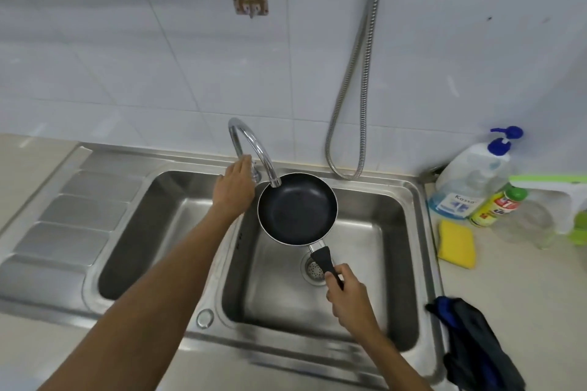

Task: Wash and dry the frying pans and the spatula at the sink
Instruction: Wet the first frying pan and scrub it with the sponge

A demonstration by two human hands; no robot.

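Gripped pan (297, 209) by black handle (327, 263) in right hand (346, 292), under tap (235, 124); left hand (235, 187) at tap base, hold unclear. Likely light, stiff, slippery wet.

Inspection noted a clear pump bottle (470, 181) with a blue head at the counter's far right corner. A green-capped yellow bottle (495, 206) stood just beside it. A yellow sponge (456, 244) lay nearer the front. A dark cloth (476, 346) lay crumpled towards the counter's near edge. A metal hose (359, 73) hung against the tiled wall (127, 57).
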